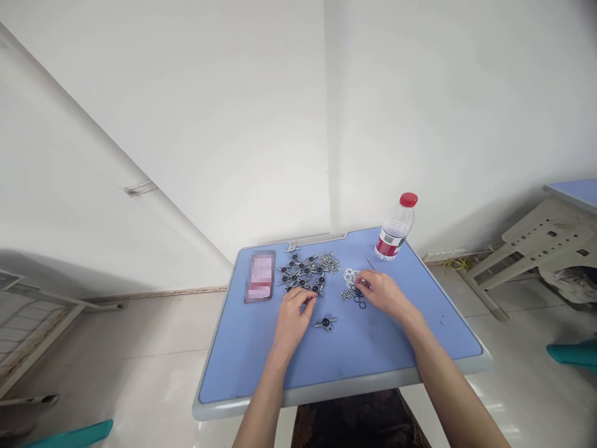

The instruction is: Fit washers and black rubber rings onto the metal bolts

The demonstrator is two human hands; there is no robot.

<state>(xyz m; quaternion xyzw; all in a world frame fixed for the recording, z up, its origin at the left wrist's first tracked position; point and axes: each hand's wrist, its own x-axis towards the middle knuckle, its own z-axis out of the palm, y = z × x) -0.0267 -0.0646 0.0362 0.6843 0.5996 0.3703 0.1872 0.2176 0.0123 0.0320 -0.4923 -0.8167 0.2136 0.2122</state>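
The person's left hand (293, 318) rests at the near edge of a heap of small metal fittings (298, 274), each with a round black centre and thin steel arms. Its fingertips (308, 298) are bunched narrowly against the heap, and the view does not show whether they pinch anything. The right hand (380, 292) is also curled narrowly, with its fingertips (360, 284) over a small cluster of parts, and whether it holds one cannot be told either.

That cluster, just left of the right hand, includes pale perforated metal pieces (349, 275), a scatter of tiny steel nuts or beads (347, 294), and black rubber O-rings (359, 302). A single matching fitting (325, 323) lies apart between the hands, nearer the person. Behind the heap is a tight bunch of steel bolts (329, 262), and a thin metal rod (370, 261) lies beyond the right hand.

All of this sits on a blue desktop with a grey rim (298, 396). A phone with a blurred screen (260, 277) lies at its far left, and a plastic water bottle with a red cap (395, 227) stands at the far right corner. A second blue-topped desk (573, 193) stands off to the right, against a white wall (420, 112).
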